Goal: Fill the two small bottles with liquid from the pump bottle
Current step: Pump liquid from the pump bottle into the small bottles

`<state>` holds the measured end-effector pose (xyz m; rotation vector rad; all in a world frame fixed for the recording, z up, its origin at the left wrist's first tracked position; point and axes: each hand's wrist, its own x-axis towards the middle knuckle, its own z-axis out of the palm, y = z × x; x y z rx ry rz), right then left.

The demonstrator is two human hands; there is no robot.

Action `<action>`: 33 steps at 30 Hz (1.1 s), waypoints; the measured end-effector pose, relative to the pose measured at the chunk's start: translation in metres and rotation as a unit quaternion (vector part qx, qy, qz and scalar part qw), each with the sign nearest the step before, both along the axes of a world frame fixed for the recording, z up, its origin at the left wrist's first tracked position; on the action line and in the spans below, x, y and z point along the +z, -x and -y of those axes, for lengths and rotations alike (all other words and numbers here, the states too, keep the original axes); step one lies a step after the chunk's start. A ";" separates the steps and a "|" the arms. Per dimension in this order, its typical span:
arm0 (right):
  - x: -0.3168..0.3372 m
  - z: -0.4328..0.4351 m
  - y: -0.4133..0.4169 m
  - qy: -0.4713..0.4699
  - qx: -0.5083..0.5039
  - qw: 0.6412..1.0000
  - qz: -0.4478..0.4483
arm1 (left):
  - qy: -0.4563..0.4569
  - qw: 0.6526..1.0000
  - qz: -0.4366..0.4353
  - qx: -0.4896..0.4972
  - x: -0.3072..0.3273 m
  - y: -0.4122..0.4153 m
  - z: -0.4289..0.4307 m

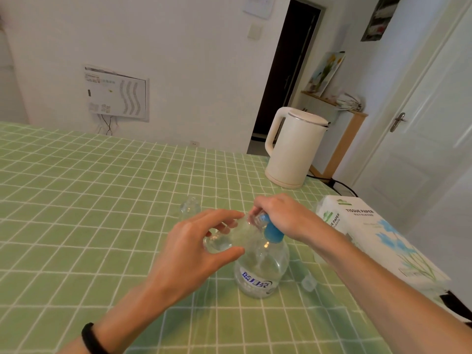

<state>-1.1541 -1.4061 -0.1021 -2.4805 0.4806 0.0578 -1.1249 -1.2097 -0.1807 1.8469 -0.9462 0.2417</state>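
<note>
Wristband [92,338]: black, on the left forearm at the lower left edge.
Cloth [76,200]: green with a white grid, covering the bench.
Second small bottle [190,208]: clear, standing upright on the cloth beyond the left hand, apart from it, with no cap visible on its neck.
Left hand [194,249]: raised above the cloth, thumb nearest the camera and fingers [224,217] curled around a small clear bottle.
Small bottle in hand [224,238]: clear, tipped on its side, its mouth pointing right toward the pump head; how much liquid is inside cannot be told.
Pump bottle [259,272]: clear and round-bodied, with a blue and white label, standing on the cloth just right of the left hand; it appears to hold clear liquid.
Pump head [272,229]: blue, on top of the pump bottle, largely covered by the right hand.
Right hand [281,215]: palm down over the pump head, fingers bent over its nozzle end, next to the small bottle's mouth.
Clear small item [307,281]: lying on the cloth right of the pump bottle, under the right forearm; too blurred to identify.
Kettle [293,146]: cream, standing at the far right of the bench, well behind the hands.
Tissue pack [378,236]: white with blue flowers, lying at the right edge of the bench.
</note>
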 end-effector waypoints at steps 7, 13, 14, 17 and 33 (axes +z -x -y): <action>0.000 0.001 -0.002 -0.019 -0.007 0.999 0.042 | 0.001 1.000 0.000 -0.003 0.001 -0.002 -0.001; -0.010 -0.003 0.004 -0.030 -0.007 0.998 0.049 | -0.002 1.000 0.000 -0.005 -0.006 -0.003 -0.001; -0.010 -0.002 0.004 -0.029 -0.007 0.998 0.058 | 0.000 1.000 0.001 -0.007 -0.006 -0.002 -0.001; -0.006 -0.002 0.003 -0.021 -0.004 0.997 0.080 | 0.007 1.000 0.000 -0.007 -0.003 -0.001 0.000; -0.009 -0.002 0.006 0.010 0.007 0.992 0.123 | -0.002 1.000 -0.001 0.002 -0.003 -0.002 0.000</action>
